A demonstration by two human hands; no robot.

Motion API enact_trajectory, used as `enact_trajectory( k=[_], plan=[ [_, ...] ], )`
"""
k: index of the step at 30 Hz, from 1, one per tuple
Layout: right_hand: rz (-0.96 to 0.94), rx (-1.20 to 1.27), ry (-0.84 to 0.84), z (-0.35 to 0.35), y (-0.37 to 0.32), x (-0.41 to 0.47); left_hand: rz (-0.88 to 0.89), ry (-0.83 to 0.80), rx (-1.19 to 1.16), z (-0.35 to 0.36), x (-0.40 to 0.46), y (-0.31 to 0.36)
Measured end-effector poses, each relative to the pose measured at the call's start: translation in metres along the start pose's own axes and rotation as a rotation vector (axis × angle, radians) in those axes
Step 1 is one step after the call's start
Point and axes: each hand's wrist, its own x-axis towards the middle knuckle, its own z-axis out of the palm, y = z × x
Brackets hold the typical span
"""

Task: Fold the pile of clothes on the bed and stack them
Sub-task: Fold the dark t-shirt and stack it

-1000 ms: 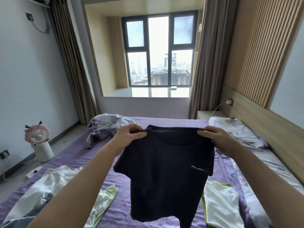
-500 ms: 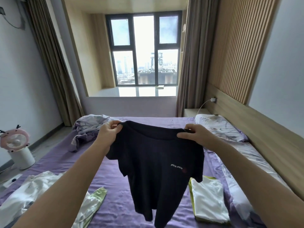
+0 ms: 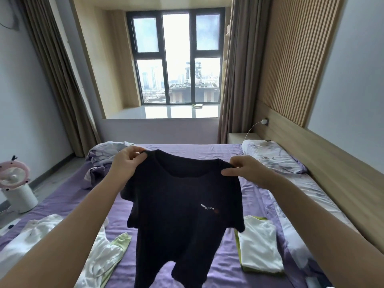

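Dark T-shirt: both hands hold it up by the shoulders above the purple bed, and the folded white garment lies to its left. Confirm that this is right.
One detail is wrong. In the head view the folded white garment lies to the right of the dark T-shirt. The left hand and right hand do hold its shoulders above the purple bed.

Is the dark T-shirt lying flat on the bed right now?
No, both the left hand and right hand hold the dark T-shirt up above the bed.

The bed, under a purple sheet, carried a folded white and green garment at 4 o'clock, loose white clothes at 8 o'clock, a crumpled lilac heap (garment or bedding, unclear) at 11 o'clock, and a floral pillow at 2 o'clock.
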Motion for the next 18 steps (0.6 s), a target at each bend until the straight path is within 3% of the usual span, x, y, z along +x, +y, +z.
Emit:
enact_trajectory(
  k=[3,5,8,10,15,18],
  plan=[
    [-0.035,-0.137,0.087,0.008,0.001,0.006,0.020,0.002,0.024,-0.003,-0.004,-0.002],
    [-0.061,-0.103,0.116,0.011,0.001,0.009,0.030,0.004,0.060,-0.005,-0.005,-0.005],
    [-0.033,0.080,-0.002,0.009,0.000,0.009,0.035,0.019,0.185,-0.010,-0.006,-0.012],
    [-0.012,0.053,0.002,0.008,0.002,0.009,0.038,0.032,0.242,-0.013,-0.007,-0.016],
    [-0.036,-0.298,0.222,0.024,0.006,0.011,0.054,0.002,0.345,-0.011,-0.008,-0.021],
    [-0.052,-0.170,0.250,0.031,0.007,0.010,0.072,0.005,0.360,-0.009,-0.009,-0.020]
  ],
)
